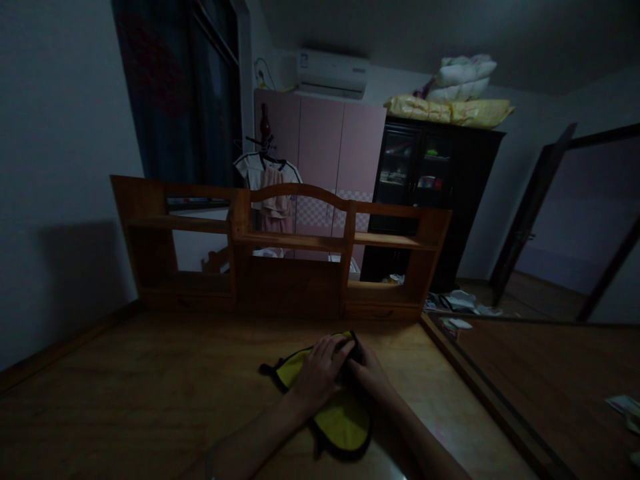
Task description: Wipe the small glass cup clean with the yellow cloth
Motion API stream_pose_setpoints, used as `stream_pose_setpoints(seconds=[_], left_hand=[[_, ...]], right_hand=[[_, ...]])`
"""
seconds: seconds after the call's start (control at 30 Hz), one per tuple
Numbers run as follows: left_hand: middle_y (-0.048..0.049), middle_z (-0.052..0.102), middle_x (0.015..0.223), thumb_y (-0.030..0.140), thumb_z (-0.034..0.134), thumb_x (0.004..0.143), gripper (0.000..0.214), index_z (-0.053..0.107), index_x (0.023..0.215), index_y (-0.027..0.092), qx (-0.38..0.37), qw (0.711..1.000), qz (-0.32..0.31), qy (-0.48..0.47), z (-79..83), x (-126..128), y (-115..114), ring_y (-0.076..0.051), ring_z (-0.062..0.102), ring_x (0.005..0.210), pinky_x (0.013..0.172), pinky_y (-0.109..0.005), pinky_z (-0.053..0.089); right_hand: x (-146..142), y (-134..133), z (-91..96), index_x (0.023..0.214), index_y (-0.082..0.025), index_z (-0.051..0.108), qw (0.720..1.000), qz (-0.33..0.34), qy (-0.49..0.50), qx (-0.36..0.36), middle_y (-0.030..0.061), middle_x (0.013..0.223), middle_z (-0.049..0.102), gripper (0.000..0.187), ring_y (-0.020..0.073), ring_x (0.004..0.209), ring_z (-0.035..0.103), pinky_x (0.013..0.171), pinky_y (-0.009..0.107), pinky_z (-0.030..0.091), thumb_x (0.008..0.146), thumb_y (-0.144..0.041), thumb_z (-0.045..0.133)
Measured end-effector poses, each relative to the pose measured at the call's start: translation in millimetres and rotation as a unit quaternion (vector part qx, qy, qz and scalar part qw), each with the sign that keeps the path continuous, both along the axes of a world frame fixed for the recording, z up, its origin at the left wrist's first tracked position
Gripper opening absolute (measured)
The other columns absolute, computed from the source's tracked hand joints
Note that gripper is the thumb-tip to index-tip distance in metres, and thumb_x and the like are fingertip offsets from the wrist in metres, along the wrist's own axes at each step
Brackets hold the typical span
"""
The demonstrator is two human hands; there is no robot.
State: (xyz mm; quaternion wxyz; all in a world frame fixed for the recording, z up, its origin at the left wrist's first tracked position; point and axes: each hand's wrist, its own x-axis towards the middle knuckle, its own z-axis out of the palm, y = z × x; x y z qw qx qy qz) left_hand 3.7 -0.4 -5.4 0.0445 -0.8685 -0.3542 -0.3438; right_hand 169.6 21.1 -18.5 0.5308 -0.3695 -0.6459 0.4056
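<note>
A yellow cloth item with black edging (344,421) lies on the wooden bed board in front of me; its exact kind is unclear in the dim light. One rounded end points towards me, and a dark tab sticks out at its far left. My left hand (320,370) rests across its upper part, fingers bent over the fabric near the black edge. Close beside it, my right hand (370,373) grips the dark upper right edge, its fingertips partly hidden. The two hands almost touch at the top of the cloth.
A wooden headboard with shelves (290,243) stands behind the board (150,387). A raised wooden rail (480,380) runs along the right side. Beyond are a pink wardrobe (320,147), a dark cabinet (465,173) and an open door (533,213).
</note>
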Motion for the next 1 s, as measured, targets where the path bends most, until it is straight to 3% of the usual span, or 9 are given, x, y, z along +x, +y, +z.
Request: stream_pose_setpoints(seconds=[0.37,0.67,1.0], left_hand=[[-0.01,0.044,0.139,0.017,0.081,0.065,0.095,0.029,0.144,0.028,-0.014,1.0,-0.006,-0.009,1.0,-1.0,-0.6,-0.031,0.041,0.129,0.109,-0.053,0.034],[-0.0077,0.043,0.14,0.013,0.075,0.07,0.09,0.028,0.144,0.031,-0.036,0.999,-0.01,-0.019,1.6,-0.6,-1.8,-0.029,0.04,0.129,0.109,-0.052,0.035],[-0.0085,0.044,0.139,0.014,0.075,0.069,0.087,0.03,0.143,0.029,-0.034,0.999,-0.006,-0.018,3.6,0.1,-2.3,-0.029,0.041,0.128,0.109,-0.051,0.035]], right_hand=[[2.9,-12.2,12.0,0.121,-0.021,0.06,0.999,0.014,0.018,-0.026,0.0039,0.122,0.065,0.049,0.0252,0.115,0.057,0.102,0.039,0.042,0.074,-0.016,0.046],[1.2,6.0,-8.4,0.116,-0.019,0.06,0.999,-0.01,-0.013,-0.028,0.0071,0.113,0.068,0.048,0.027,0.105,0.062,0.095,0.043,0.048,0.068,-0.014,0.058],[-0.1,2.0,-2.9,0.12,-0.02,0.058,1.0,-0.001,-0.009,-0.022,0.0069,0.118,0.066,0.052,0.0271,0.108,0.06,0.097,0.042,0.047,0.068,-0.012,0.056]])
